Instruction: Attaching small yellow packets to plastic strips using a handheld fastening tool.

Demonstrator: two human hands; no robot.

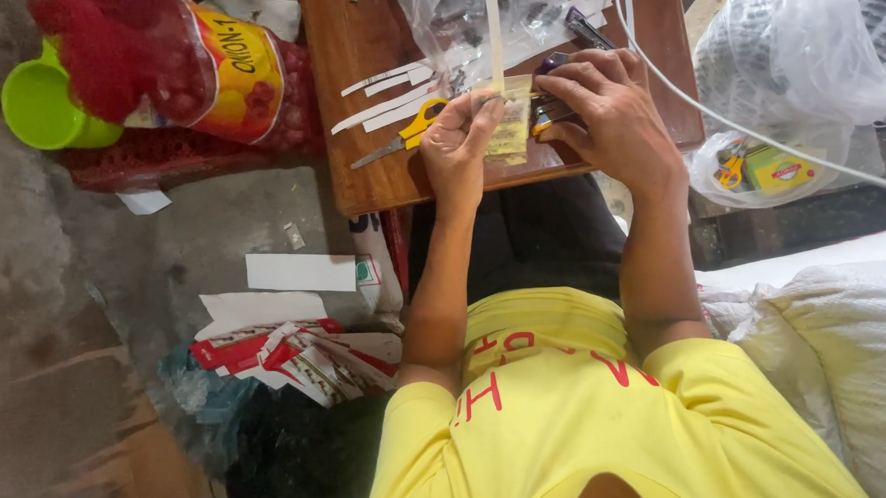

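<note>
Left hand (462, 140) fingers pinched small clear packet (509, 129) | right hand (605, 111) fingers clamped stapler (554, 106) | risk: packet likely slipping, staple landing crooked beside white strip (494, 31) on bench (381, 173)

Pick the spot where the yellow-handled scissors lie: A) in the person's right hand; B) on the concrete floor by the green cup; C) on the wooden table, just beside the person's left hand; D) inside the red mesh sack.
C: the yellow-handled scissors lie flat on the wooden table, blades pointing away from the left hand, which pinches a small clear packet, while the right hand presses a stapler, not scissors.
</note>
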